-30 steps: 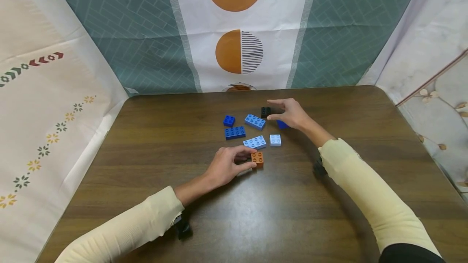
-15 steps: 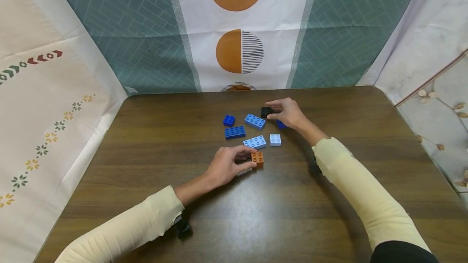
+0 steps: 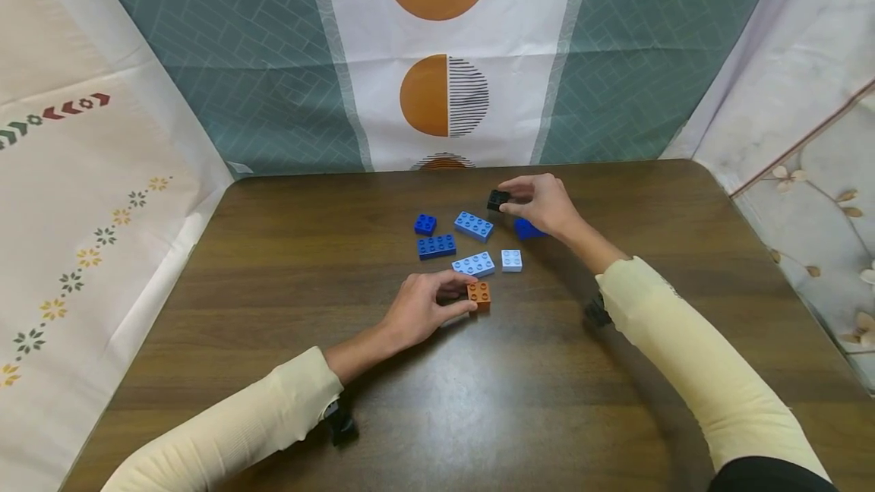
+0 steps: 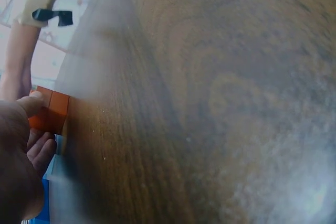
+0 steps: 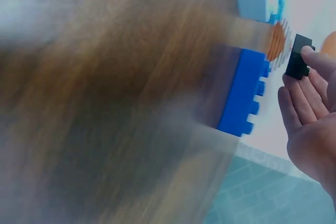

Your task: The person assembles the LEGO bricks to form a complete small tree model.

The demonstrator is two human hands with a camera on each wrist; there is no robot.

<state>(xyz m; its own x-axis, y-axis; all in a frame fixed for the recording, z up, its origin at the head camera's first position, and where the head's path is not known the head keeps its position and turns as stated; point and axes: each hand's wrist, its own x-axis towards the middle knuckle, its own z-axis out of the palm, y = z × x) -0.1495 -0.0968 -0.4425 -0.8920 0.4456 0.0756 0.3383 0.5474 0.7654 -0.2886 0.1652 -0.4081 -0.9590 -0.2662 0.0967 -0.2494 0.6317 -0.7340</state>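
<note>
My left hand (image 3: 422, 311) pinches an orange toy brick (image 3: 480, 295), studs up, between thumb and fingertips, low over the table in front of the other bricks. The left wrist view shows a seam across the side of this orange brick (image 4: 54, 109). Farther back, my right hand (image 3: 547, 205) holds a small black brick (image 3: 497, 200) by thumb and fingers. In the right wrist view the black brick (image 5: 298, 56) is raised past the tabletop bricks, its studs partly covered by fingers. A blue brick (image 3: 526, 229) lies under the right hand, partly hidden by it; the right wrist view shows its long studded side.
Several blue bricks lie loosely grouped on the wooden table (image 3: 273, 279): a small blue one (image 3: 425, 224), a long dark blue one (image 3: 436, 246), a long mid-blue one (image 3: 474, 225), a long light blue one (image 3: 474, 265) and a small pale one (image 3: 511, 260). Curtains (image 3: 294, 97) rise behind.
The right hand has closed thumb and fingers on the black brick and lifted it slightly from its spot, tilting it. The left hand stays with the orange brick.
</note>
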